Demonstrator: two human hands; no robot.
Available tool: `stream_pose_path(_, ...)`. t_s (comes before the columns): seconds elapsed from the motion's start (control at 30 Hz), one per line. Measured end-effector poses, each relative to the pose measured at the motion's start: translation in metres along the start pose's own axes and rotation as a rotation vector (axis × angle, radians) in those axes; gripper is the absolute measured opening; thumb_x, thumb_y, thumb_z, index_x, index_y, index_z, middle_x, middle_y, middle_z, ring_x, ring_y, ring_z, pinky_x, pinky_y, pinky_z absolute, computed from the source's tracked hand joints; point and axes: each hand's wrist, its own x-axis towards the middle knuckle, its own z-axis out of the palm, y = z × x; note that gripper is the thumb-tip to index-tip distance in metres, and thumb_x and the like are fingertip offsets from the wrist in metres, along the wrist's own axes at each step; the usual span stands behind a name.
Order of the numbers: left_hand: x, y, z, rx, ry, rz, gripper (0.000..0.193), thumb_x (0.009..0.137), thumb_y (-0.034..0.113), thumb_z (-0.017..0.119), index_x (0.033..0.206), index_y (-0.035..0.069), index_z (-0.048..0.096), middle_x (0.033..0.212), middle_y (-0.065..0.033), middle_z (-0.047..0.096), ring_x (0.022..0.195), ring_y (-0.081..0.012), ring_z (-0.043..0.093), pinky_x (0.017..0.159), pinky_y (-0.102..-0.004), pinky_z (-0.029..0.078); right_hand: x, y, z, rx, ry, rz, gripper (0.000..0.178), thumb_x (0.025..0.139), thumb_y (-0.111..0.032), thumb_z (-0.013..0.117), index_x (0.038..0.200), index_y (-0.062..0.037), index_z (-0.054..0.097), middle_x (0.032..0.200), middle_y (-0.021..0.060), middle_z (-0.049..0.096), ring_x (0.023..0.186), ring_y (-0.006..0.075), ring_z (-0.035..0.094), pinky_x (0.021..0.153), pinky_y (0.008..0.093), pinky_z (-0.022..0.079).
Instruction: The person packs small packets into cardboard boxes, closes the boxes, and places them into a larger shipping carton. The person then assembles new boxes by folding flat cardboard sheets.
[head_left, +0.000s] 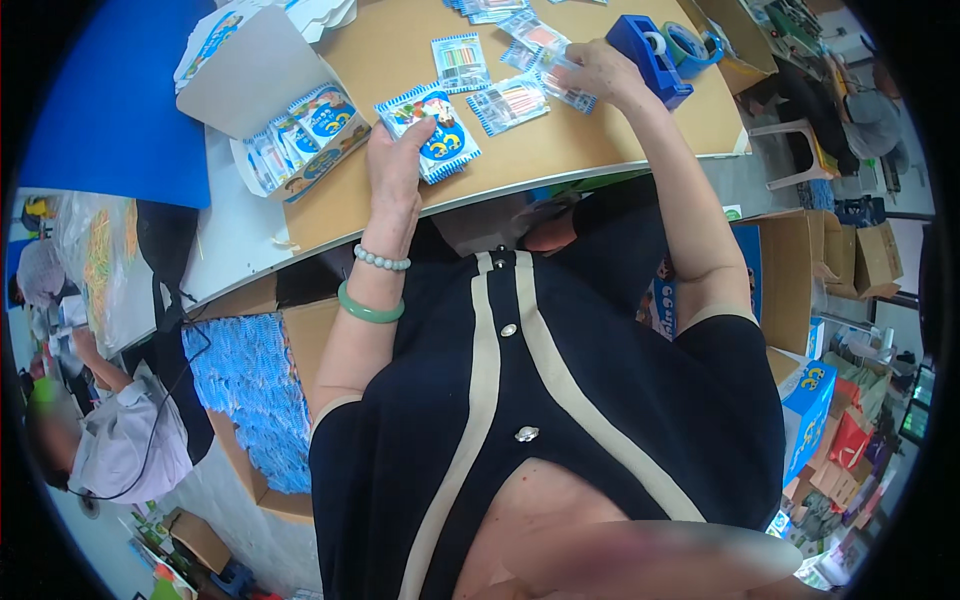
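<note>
Left fingers [418, 132] clasp glossy rectangular packets [452, 142]; right fingers [580, 66] at clear packet [573, 96], grip unclear.

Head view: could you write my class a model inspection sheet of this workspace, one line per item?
Surface: tan tabletop, partly covered by packets.
Things handled: blue-and-white packet, perhaps more than one; open white box to its left, with packets inside.
Clutter: loose packets, some overlapping; blue tape dispenser beside a teal tape roll.
Hands: left hand has a closed grip on the blue-and-white packet; right hand is at a loose packet, its grip unclear.
Cables: thin dark cord at left, near a co-worker.
Surroundings: carton of blue packets below the table at left; another carton at right.
</note>
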Motion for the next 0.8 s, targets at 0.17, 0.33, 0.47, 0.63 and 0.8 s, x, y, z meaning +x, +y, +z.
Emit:
stream_pose_path(0.17,0.001,0.002,-0.001,0.01,0.03,-0.02,0.033,0.086,0.001,0.064,0.117,-0.005,0.054,0.108,-0.0137,0.066,0.09,-0.0203,0.069,0.075,-0.032,0.059,0.006,0.01,-0.019,0.234,-0.228,-0.022,0.033,0.071,-0.029,0.073,0.088,-0.0018,0.067,0.075,0.0127,0.064,0.071,0.0209,0.063,0.067,0.0354,0.046)
stream_pose_path(0.33,-0.002,-0.001,-0.004,0.026,0.027,-0.024,0.033,0.086,0.001,0.064,0.117,-0.005,0.054,0.107,-0.0137,0.066,0.091,-0.0204,0.069,0.075,-0.0321,0.059,0.037,0.009,-0.02,0.528,-0.226,0.01,0.032,0.072,-0.027,0.073,0.087,0.0011,0.067,0.079,0.0138,0.066,0.074,0.0202,0.063,0.067,0.034,0.048)
stream_pose_path(0.47,0.0,-0.001,0.0,0.01,0.024,-0.022,0.033,0.086,0.001,0.065,0.116,-0.006,0.054,0.107,-0.014,0.067,0.091,-0.0205,0.069,0.074,-0.0322,0.058,0.071,-0.003,0.011,0.238,-0.144,0.068,0.031,0.073,-0.026,0.074,0.086,0.0015,0.068,0.081,0.0123,0.067,0.075,0.0187,0.064,0.067,0.0333,0.048)
stream_pose_path(0.63,-0.002,0.003,-0.002,0.01,0.03,-0.041,0.031,0.085,0.001,0.066,0.113,-0.005,0.056,0.106,-0.0142,0.067,0.09,-0.0204,0.069,0.075,-0.0325,0.058,0.054,-0.01,0.011,0.42,0.032,0.114,0.031,0.079,-0.023,0.073,0.099,0.0011,0.068,0.091,0.011,0.069,0.085,0.0186,0.066,0.075,0.0334,0.05)
stream_pose_path(0.8,0.006,0.002,0.001,0.05,0.056,0.017,0.029,0.086,0.004,0.065,0.112,-0.005,0.056,0.104,-0.0139,0.068,0.089,-0.0207,0.068,0.076,-0.031,0.056,-0.018,-0.07,-0.01,1.3,-0.005,-0.013,0.04,0.078,-0.022,0.068,0.11,0.0011,0.064,0.1,0.0141,0.068,0.092,0.025,0.066,0.079,0.0352,0.052)
